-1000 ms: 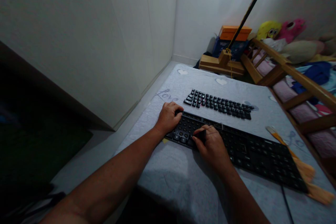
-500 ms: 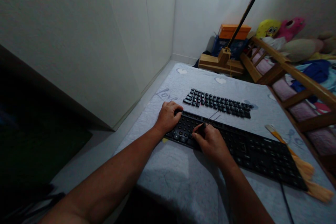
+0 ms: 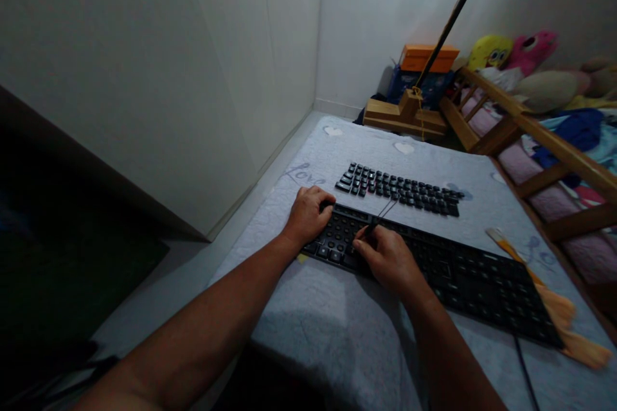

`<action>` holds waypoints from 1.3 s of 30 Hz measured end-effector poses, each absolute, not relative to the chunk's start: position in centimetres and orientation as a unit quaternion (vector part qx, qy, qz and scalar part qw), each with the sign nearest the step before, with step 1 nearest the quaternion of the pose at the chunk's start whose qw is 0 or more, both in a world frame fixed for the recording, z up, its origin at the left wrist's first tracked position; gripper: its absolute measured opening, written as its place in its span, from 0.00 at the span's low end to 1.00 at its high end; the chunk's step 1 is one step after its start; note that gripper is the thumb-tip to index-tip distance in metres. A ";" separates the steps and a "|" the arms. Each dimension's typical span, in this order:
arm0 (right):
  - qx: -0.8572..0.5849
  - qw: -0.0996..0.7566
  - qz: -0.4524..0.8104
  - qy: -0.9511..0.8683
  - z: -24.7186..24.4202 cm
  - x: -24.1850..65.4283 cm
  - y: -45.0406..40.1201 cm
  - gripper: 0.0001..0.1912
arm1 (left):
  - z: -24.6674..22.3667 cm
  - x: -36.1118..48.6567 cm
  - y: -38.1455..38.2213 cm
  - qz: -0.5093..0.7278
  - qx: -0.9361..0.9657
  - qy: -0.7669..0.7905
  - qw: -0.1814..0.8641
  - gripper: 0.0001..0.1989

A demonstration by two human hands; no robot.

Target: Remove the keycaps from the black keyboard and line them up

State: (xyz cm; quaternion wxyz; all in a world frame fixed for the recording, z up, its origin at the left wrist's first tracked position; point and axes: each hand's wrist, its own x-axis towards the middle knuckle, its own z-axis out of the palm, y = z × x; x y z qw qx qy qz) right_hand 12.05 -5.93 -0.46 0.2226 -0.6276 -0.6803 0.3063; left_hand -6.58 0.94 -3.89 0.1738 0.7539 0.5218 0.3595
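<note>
Right hand (image 3: 391,261), dark tool (image 3: 371,228) seemingly forward-pointing

Blk kbd (image 3: 441,264) flat, loose keycaps (image 3: 408,194) just beyond

Under the left hand (image 3: 311,215) and right hand (image 3: 389,258), the keyboard (image 3: 486,282) looks like hard black plastic, mostly dull. Just past the hands, the loose keys (image 3: 402,192) look like plastic too, smooth and a bit shiny on top. The tool (image 3: 372,226) in the right hand has thin wires (image 3: 387,208) that look like metal. All around the hands, the cloth (image 3: 318,314) looks soft and dull. Far right of the right hand, the rail (image 3: 569,148) is smooth, slightly shiny wood.
</note>
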 end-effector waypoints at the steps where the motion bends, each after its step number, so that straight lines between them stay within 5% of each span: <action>1: -0.623 0.234 0.312 -0.678 -0.5 12.1 -6.0 0.07 | -3.7 -6.6 0.8 0.364 0.755 0.518 0.172 0.08; 14: -0.576 0.388 0.237 -0.679 -1.1 12.4 -6.5 0.07 | -0.8 -6.7 -1.2 0.302 0.855 0.318 0.277 0.13; 26: -0.567 0.432 0.290 -0.638 0.0 12.0 -7.1 0.10 | -1.4 -6.4 -0.9 0.316 0.847 0.312 0.290 0.08; 39: -0.613 0.447 0.177 -0.628 -0.5 11.7 -7.4 0.13 | -1.6 -5.9 -1.2 0.349 0.839 0.330 0.255 0.08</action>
